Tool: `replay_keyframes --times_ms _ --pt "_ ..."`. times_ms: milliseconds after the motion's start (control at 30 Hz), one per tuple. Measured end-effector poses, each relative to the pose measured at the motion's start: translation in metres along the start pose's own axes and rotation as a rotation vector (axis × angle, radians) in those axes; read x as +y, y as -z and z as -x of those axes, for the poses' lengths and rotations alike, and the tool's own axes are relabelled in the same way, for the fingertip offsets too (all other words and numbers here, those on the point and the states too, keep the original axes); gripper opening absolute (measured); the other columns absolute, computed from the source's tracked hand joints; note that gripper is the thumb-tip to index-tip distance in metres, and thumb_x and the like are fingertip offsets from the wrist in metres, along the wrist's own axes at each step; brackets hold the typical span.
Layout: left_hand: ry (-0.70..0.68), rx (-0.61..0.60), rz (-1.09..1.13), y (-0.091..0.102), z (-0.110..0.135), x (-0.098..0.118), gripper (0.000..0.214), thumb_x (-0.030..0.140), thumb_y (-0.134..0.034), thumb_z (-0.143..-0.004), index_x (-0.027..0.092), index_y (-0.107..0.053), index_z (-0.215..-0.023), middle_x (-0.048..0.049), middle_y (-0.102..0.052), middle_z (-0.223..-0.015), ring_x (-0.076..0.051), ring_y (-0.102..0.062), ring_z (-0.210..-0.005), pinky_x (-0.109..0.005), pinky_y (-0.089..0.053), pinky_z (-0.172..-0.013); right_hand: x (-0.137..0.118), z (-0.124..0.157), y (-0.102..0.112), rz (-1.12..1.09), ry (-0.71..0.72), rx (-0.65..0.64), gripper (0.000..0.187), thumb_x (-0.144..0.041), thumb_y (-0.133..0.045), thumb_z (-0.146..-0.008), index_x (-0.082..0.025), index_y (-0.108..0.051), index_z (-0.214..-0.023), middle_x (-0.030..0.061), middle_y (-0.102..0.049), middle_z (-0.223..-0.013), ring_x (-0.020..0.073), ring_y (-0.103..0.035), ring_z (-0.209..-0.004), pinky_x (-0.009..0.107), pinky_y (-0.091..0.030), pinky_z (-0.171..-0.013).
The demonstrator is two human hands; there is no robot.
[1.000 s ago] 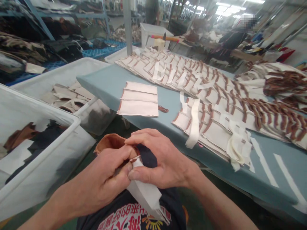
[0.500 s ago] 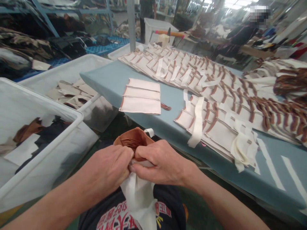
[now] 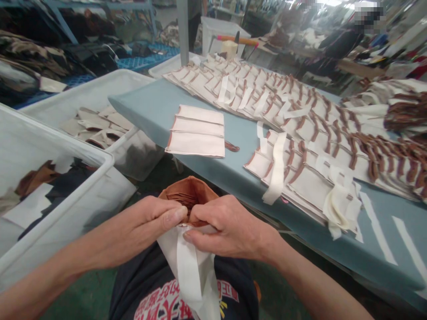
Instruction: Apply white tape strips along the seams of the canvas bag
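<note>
1. Two hands low over the lap, knuckle to knuckle: left hand (image 3: 150, 222) with thumb and forefinger pinched on the edge of the brown piece (image 3: 188, 195), right hand (image 3: 227, 226) clamped on the top of the white cloth (image 3: 190, 271). Gripped right at the junction, probably to keep both layers together, with the white tail left hanging free over the dark printed shirt (image 3: 156, 289).
2. Hidden under the fingertips: the join itself, so no telling whether sewn, glued or merely pressed. Lower end of the white cloth cut off by the frame.
3. To the left, two white tubs within arm's reach, near bin (image 3: 60, 135) and far bin (image 3: 83, 86). Contents half masked by the walls, only brown, dark and pale scraps.
4. Ahead on the blue table (image 3: 150, 111), three pale pieces (image 3: 196, 131) shingled with staggered edges, likely for easy picking.
5. Beyond, long overlapped rows (image 3: 300, 115) of similar pieces, with loose white strips (image 3: 276, 169) draped across. Far end too blurred to make out.
6. Farthest, a person (image 3: 336, 44) in dark clothes at another bench, hands not discernible.
</note>
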State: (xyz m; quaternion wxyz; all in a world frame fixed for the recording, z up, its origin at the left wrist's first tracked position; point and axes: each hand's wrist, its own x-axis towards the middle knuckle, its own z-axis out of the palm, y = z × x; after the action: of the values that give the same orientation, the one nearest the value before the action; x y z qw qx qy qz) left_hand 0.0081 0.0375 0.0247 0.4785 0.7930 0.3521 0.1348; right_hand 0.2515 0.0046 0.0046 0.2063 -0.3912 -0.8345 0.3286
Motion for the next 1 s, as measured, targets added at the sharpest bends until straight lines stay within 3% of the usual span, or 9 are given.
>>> replay_keyframes --times_ms 67,133,300,467,667,767,900,1000 --pt "0.042 -0.161 0.080 -0.001 -0.002 -0.001 0.052 0.049 -0.041 -0.116 0.023 -0.054 -0.074 0.0037 -0.055 -0.071 -0.015 -0.052 -0.064 -0.023 -0.043 -0.057 0.000 0.000 0.000 -0.007 0.011 -0.015 0.027 -0.031 -0.072 -0.099 -0.024 -0.058 -0.078 -0.0040 -0.063 -0.069 0.0133 -0.052 -0.065 0.028 -0.031 -0.063" --pt "0.040 -0.200 0.071 -0.002 0.000 -0.001 0.049 0.047 -0.042 -0.117 0.023 -0.052 -0.076 0.0041 -0.055 -0.073 -0.014 -0.052 -0.067 -0.023 -0.043 -0.061 0.001 0.001 0.000 -0.044 0.017 -0.034 0.025 -0.030 -0.073 -0.099 -0.024 -0.059 -0.079 -0.0044 -0.064 -0.071 0.0128 -0.054 -0.066 0.027 -0.033 -0.063" --pt "-0.130 -0.111 -0.144 -0.008 0.010 -0.011 0.036 0.032 -0.048 -0.117 0.023 -0.063 -0.085 0.0040 -0.069 -0.079 -0.016 -0.064 -0.073 -0.025 -0.046 -0.071 0.005 0.002 -0.002 -0.091 0.008 -0.066 0.020 -0.029 -0.073 -0.099 -0.024 -0.064 -0.083 -0.0046 -0.066 -0.073 0.0126 -0.057 -0.067 0.026 -0.034 -0.063" --pt "-0.396 0.014 -0.338 -0.022 0.019 -0.030 0.037 0.023 -0.039 -0.120 0.024 -0.063 -0.093 0.0011 -0.070 -0.082 -0.018 -0.063 -0.070 -0.032 -0.043 -0.068 0.004 0.001 -0.001 -0.200 -0.054 -0.113 0.015 -0.029 -0.078 -0.094 -0.024 -0.067 -0.085 -0.0068 -0.063 -0.073 0.0114 -0.054 -0.064 0.025 -0.035 -0.062" --pt "-0.448 0.120 -0.392 -0.027 0.022 -0.030 0.037 0.025 -0.039 -0.122 0.024 -0.058 -0.090 0.0021 -0.066 -0.079 -0.017 -0.057 -0.065 -0.034 -0.040 -0.064 -0.002 -0.004 0.005 -0.321 -0.037 -0.161 0.048 -0.050 -0.052 -0.116 -0.022 -0.059 -0.077 -0.0056 -0.054 -0.069 0.0110 -0.048 -0.061 0.026 -0.034 -0.062" --pt "-0.437 0.135 -0.333 -0.023 0.019 -0.027 0.041 0.029 -0.044 -0.122 0.024 -0.056 -0.083 0.0040 -0.061 -0.071 -0.014 -0.052 -0.058 -0.033 -0.036 -0.060 -0.004 -0.005 0.002 -0.358 0.002 -0.131 0.049 -0.049 -0.048 -0.118 -0.022 -0.060 -0.079 -0.0043 -0.061 -0.071 0.0117 -0.053 -0.063 0.025 -0.038 -0.063" --pt "-0.387 0.144 -0.274 -0.020 0.018 -0.025 0.045 0.025 -0.051 -0.118 0.023 -0.053 -0.073 0.0055 -0.054 -0.063 -0.013 -0.049 -0.055 -0.032 -0.032 -0.057 -0.004 0.001 -0.008 -0.077 0.117 -0.051 0.041 -0.036 -0.046 -0.119 -0.022 -0.062 -0.084 0.0006 -0.069 -0.075 0.0156 -0.061 -0.070 0.030 -0.042 -0.067" --pt "-0.396 0.133 -0.283 -0.020 0.022 -0.020 0.039 0.017 -0.049 -0.116 0.024 -0.054 -0.078 0.0052 -0.058 -0.067 -0.013 -0.053 -0.057 -0.029 -0.036 -0.058 -0.004 0.007 -0.012 0.108 0.178 -0.009 0.039 -0.031 -0.045 -0.120 -0.022 -0.063 -0.086 0.0024 -0.071 -0.075 0.0176 -0.063 -0.070 0.033 -0.042 -0.067"
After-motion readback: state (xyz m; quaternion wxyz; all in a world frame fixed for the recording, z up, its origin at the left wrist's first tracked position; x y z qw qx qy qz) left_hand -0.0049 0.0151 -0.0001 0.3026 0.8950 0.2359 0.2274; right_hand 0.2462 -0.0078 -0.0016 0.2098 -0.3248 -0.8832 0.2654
